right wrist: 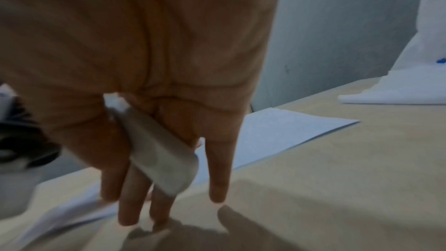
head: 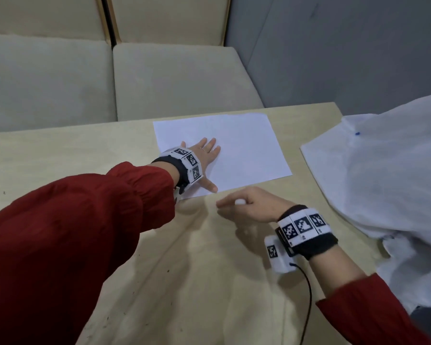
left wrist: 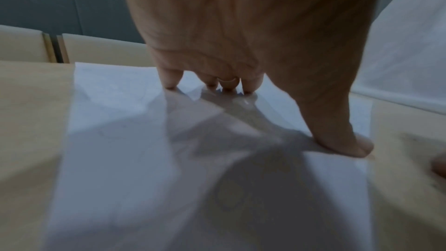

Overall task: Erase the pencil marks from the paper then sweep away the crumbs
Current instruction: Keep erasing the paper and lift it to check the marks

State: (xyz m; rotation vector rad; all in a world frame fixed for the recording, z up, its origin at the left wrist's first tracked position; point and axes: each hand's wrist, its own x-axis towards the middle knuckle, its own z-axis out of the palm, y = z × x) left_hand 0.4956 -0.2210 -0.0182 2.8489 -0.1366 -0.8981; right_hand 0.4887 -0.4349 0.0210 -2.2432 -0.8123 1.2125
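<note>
A white sheet of paper (head: 234, 145) lies on the pale wooden table (head: 85, 150). My left hand (head: 204, 160) rests flat on the sheet's near left part, fingers (left wrist: 226, 83) and thumb spread and pressing down. Faint pencil lines (left wrist: 115, 131) show on the paper in the left wrist view. My right hand (head: 237, 207) hovers low over the table just in front of the sheet's near edge. It pinches a white eraser (right wrist: 164, 156) between thumb and fingers, with the other fingers stretched out. The eraser's (head: 240, 202) end peeks out by the thumb.
A large white sheet of cloth or plastic (head: 383, 170) covers the table's right side, close to the paper. Beige seat cushions (head: 159, 78) lie beyond the far table edge, with a grey wall (head: 334, 46) at the back right. A few small dark specks (head: 132, 292) dot the near tabletop.
</note>
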